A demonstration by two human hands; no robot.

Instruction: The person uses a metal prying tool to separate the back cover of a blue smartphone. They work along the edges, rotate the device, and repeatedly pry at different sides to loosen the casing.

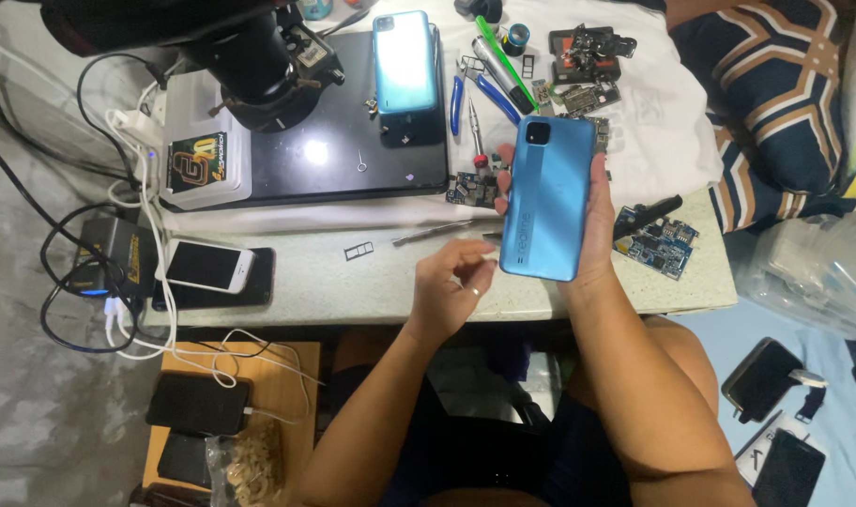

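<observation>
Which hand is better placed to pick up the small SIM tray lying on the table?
Left. The left hand is free, fingers pinched, close beside the SIM tray. The right hand is occupied holding the blue phone upright above the table.

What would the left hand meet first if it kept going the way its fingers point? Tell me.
Most likely the blue phone held upright in the right hand: the left hand points its pinched fingers toward its lower edge, though depth is unclear.
</observation>
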